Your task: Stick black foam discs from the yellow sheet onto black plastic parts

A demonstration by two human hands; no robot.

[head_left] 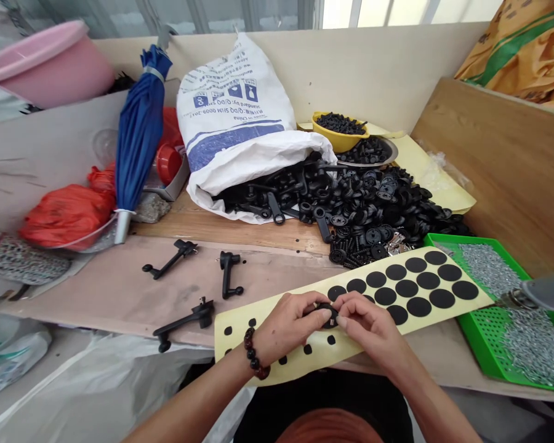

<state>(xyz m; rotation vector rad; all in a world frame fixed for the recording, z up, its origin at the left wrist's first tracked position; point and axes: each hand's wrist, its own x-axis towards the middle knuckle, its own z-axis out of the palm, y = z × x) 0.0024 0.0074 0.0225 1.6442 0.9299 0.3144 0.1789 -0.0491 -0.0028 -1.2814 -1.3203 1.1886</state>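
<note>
Between both hands, over the sticker sheet, is a small round black plastic part point(327, 315) with a bit of metal showing on it. My left hand point(295, 323), wearing a dark bead bracelet point(255, 354), pinches its left side. The fingertips of my right hand point(367, 320) close on its right side. Under them lies the pale yellow sheet point(277, 314), with round black stickers point(407, 288) on its right part and small black pieces on its left. Three assembled black crank handles point(231, 274) rest on the bench left of the sheet.
A white sack point(240, 117) spills a heap of black parts point(378, 203) across the back. A yellow bowl point(335, 144) of small black pieces stands behind. At right are a green tray point(484, 351) of screws and a power screwdriver point(547, 292). A blue umbrella point(141, 129) leans at left.
</note>
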